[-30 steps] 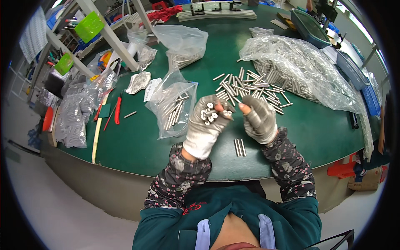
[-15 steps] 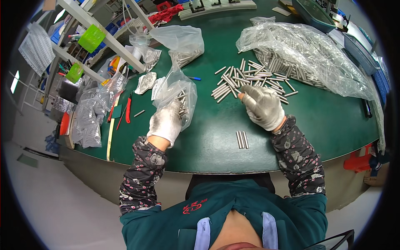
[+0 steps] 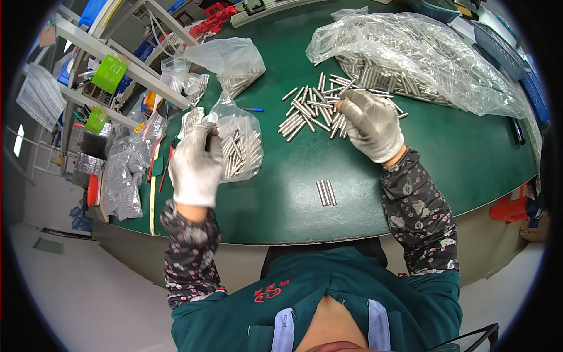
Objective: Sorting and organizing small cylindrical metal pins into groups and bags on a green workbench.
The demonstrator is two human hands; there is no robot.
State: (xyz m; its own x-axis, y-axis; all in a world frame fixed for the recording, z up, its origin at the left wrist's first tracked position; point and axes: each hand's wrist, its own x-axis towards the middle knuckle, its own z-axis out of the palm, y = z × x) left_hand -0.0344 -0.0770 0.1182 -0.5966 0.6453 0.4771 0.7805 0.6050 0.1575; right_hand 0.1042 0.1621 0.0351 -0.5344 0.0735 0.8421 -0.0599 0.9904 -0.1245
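My left hand [image 3: 196, 164], in a white glove, is beside a clear plastic bag [image 3: 253, 126] part-filled with short metal pins [image 3: 234, 149]. Its fingers are curled at the bag's left edge; what they hold is hidden. My right hand [image 3: 374, 126], gloved with greyed fingers, reaches over a loose pile of metal pins [image 3: 302, 111]. Its fingers are bent together at the pile's right side, and whatever is between them cannot be made out. Three pins [image 3: 326, 192] lie side by side near the table's front edge.
A large clear bag [image 3: 410, 53] spills pins at the back right of the green table [image 3: 281, 205]. Another bag of pins [image 3: 240, 76] stands behind, near a blue pen [image 3: 252, 110]. Left are crumpled bags [image 3: 126, 176] and a shelf frame [image 3: 158, 79]; blue baskets [image 3: 501, 50] sit far right.
My left hand has moved left off the bag's front, so more pins inside show. My right hand has moved a little up, farther over the pile. The whole view has shifted slightly.
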